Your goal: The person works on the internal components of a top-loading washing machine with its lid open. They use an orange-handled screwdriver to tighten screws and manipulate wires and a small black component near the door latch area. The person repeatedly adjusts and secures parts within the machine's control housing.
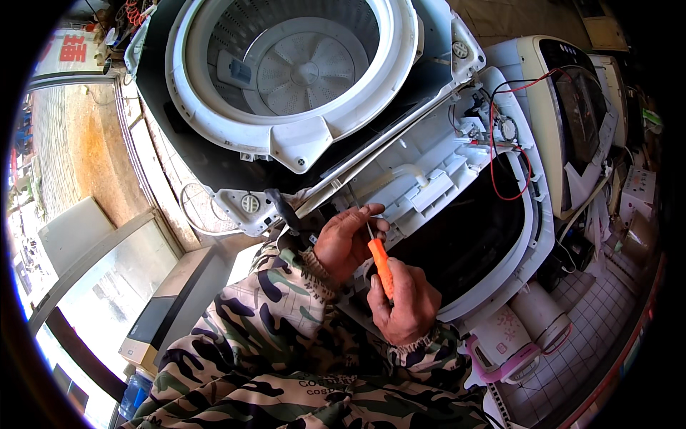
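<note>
My right hand (406, 302) is wrapped round the orange handle of a screwdriver (384, 270). Its thin metal shaft runs up and away into the bent fingers of my left hand (346, 242), which close around it; the tip is hard to make out. Both hands are over the near edge of a white washing machine top cover (534, 182), tilted off the body. Just beyond my fingers lie a white plastic housing (441, 187) and a pale hose (389, 177). The open washing machine (250, 132) stands beyond, its perforated tub showing.
Red and black wires (530, 168) loop over the cover's right side. A black hose (282, 209) sticks up beside my left wrist. On the right stand a beige appliance (547, 129) and a white and pink kettle-like appliance (504, 343). A glazed door frame (107, 264) is at left.
</note>
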### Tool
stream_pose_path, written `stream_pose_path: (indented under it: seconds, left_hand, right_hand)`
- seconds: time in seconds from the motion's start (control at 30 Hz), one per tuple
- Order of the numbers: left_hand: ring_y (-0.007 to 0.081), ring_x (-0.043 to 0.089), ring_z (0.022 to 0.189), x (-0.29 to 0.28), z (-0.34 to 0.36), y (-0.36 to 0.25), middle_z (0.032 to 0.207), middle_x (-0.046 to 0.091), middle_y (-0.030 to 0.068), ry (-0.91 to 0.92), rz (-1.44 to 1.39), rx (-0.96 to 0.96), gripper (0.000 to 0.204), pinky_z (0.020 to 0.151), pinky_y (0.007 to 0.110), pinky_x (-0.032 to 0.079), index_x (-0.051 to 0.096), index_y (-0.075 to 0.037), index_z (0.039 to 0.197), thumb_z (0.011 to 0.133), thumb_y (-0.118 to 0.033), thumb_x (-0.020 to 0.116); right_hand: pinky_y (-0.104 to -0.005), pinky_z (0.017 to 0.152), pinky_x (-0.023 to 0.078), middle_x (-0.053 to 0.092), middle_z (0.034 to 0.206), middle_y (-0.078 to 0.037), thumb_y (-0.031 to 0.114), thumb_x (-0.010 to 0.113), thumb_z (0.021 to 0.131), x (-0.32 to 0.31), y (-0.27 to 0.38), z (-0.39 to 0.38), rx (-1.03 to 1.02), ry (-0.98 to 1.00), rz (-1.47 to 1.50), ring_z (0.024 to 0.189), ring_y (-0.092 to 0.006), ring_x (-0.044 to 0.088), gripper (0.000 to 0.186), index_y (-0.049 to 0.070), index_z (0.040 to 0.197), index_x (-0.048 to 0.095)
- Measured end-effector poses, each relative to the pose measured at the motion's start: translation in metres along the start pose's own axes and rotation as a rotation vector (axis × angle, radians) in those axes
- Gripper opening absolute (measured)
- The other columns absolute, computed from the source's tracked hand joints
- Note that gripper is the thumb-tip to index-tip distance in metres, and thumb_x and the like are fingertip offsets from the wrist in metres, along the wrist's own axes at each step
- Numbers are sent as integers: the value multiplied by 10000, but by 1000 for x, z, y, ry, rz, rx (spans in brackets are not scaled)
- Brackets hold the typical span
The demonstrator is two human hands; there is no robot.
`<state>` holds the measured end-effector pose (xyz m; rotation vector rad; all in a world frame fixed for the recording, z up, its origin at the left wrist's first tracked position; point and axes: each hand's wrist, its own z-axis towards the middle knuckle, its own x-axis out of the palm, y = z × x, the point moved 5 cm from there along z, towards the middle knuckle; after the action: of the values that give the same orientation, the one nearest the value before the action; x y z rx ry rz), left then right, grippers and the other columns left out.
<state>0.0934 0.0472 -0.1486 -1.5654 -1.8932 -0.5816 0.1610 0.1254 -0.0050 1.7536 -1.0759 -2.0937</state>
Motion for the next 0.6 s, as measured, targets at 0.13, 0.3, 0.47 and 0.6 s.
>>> stream_pose_path:
  seconds: [0.13,0.3,0.47,0.6]
  left_hand:
    - [178,646,847,0,1,1,960,672,83,23,-10,-3,313,781,343,561,566,-14,1260,1068,-246,480]
    - [183,644,844,0,1,2,967,672,89,4,4,2,326,773,349,561,561,-10,1269,1063,-254,491]
    - [204,635,826,1,-1,-2,995,670,117,-54,31,48,362,760,368,558,552,7,1268,1052,-282,516]
    - [197,632,697,-3,-11,-13,906,689,133,-171,267,205,348,666,361,549,522,23,1282,1035,-222,516]
  right_hand:
    - [-398,604,564,648,893,-188,17,760,802,-3,1,0,8,-1,4,709,-356,676,430,-34,1199,603]
    - [-381,583,564,649,887,-174,37,761,811,-4,0,-1,-25,-15,-15,688,-331,677,443,-36,1216,598]
    - [-382,568,557,645,882,-160,31,767,798,5,5,1,-65,-3,-86,678,-317,673,460,-21,1225,604]
    - [-386,533,540,619,842,-141,46,766,806,10,13,13,-41,48,-127,641,-308,652,443,-12,1215,605]
